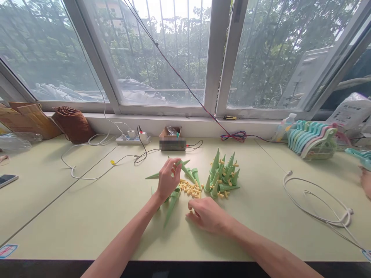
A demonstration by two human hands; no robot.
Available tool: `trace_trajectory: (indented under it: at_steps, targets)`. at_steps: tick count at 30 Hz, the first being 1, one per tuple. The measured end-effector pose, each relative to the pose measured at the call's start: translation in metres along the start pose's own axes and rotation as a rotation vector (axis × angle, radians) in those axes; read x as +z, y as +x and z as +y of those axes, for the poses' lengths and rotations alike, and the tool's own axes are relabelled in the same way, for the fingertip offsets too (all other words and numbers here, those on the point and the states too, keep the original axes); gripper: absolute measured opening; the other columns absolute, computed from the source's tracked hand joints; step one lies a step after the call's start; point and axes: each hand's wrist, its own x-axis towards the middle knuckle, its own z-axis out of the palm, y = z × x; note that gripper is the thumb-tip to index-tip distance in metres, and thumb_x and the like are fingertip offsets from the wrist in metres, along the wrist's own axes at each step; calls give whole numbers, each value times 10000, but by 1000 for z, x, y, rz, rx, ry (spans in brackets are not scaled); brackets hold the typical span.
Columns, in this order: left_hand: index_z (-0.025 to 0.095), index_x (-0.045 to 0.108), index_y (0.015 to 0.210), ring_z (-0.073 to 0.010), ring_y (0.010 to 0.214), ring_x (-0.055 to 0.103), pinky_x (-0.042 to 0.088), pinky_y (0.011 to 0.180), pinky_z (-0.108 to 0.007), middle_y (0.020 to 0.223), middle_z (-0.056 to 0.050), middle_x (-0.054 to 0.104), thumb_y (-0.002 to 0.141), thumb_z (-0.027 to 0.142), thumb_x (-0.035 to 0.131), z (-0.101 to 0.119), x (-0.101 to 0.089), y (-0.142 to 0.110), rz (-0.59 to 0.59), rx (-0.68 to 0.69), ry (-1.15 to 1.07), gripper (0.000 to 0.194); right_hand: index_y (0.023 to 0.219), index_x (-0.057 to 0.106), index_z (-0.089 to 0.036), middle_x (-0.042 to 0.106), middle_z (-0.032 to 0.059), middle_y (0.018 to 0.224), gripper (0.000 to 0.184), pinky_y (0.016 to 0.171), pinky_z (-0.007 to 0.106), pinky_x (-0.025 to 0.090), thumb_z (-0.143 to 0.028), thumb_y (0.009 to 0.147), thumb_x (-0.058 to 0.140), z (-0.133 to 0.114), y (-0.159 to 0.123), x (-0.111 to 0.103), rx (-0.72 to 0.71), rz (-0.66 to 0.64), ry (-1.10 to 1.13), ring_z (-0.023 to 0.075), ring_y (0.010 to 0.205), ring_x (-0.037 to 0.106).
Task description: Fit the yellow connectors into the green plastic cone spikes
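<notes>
My left hand (168, 179) is raised over the loose pieces, its fingers closed on one end of a green plastic cone-shaped spike (188, 172). Low over the table, my right hand (208, 216) pinches a small yellow plastic valve piece (190, 211), partly hidden by the fingers. Between the hands lies a pile of similar yellow valves (191, 189). Several loose green spikes lie around the pile, one of them (172, 204) below my left wrist. To the right, a cluster of green spikes with yellow valves fitted (222, 173) stands mostly upright.
A small open box (172, 143) sits behind the pieces, beside a white power strip (133, 139). White cables (319, 216) curl on the right, near several pastel hangers (313, 141). A brown drawstring bag (72, 124) and a phone (8, 180) are left. Another person's hand (365, 181) shows at right.
</notes>
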Motion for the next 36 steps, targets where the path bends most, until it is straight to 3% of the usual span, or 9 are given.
trace_trajectory:
  at_steps: [3, 5, 9, 11, 22, 28, 36]
  targets:
    - [196, 609, 1036, -126, 680, 594, 539, 571, -232, 880, -38, 624, 956, 246, 526, -1, 0, 0, 18, -9, 10, 126, 770, 542, -192, 622, 4, 686, 159, 543, 237, 330, -185, 928, 557, 2, 1, 3, 10, 19, 7, 133, 559, 542]
    - [197, 613, 1031, -121, 675, 593, 543, 575, -227, 877, -33, 622, 953, 242, 530, -1, 0, -1, 34, -12, 14, 122, 797, 546, -191, 634, 17, 719, 172, 561, 240, 368, -184, 963, 501, 4, 3, 5, 65, 102, 63, 149, 601, 571]
    - [197, 615, 1027, -121, 697, 600, 550, 578, -215, 888, -36, 624, 950, 224, 533, -1, 1, 0, 57, -23, 19, 116, 1102, 566, -184, 686, 72, 948, 162, 687, 274, 471, -197, 977, 465, 7, 7, 6, 174, 355, 168, 185, 751, 638]
    - [195, 614, 1027, -125, 706, 605, 553, 578, -218, 896, -41, 627, 950, 226, 532, 0, 1, 0, 62, -30, 24, 116, 1167, 548, -175, 683, 85, 983, 218, 693, 289, 478, -200, 973, 453, 8, 7, 5, 200, 398, 146, 181, 707, 632]
    - [189, 591, 1023, -136, 736, 620, 573, 609, -239, 907, -43, 638, 926, 262, 575, 3, 0, 0, 78, -90, -9, 123, 912, 570, -178, 684, 95, 788, 35, 521, 293, 275, -192, 911, 538, 5, 7, 3, 411, 111, -134, 239, 662, 645]
    - [183, 612, 974, -124, 721, 603, 565, 589, -215, 857, -27, 605, 906, 240, 615, 8, -1, 1, 41, -18, -57, 89, 894, 549, -185, 682, 72, 822, 46, 529, 285, 227, -215, 922, 530, 1, 5, 1, 456, 67, -142, 216, 685, 638]
    - [175, 595, 891, -90, 643, 593, 568, 577, -205, 859, -13, 591, 896, 206, 624, 7, 2, -1, -34, 9, -120, 43, 822, 503, -188, 634, 46, 795, 97, 544, 275, 245, -179, 916, 482, 3, 4, 0, 441, 45, -95, 185, 674, 592]
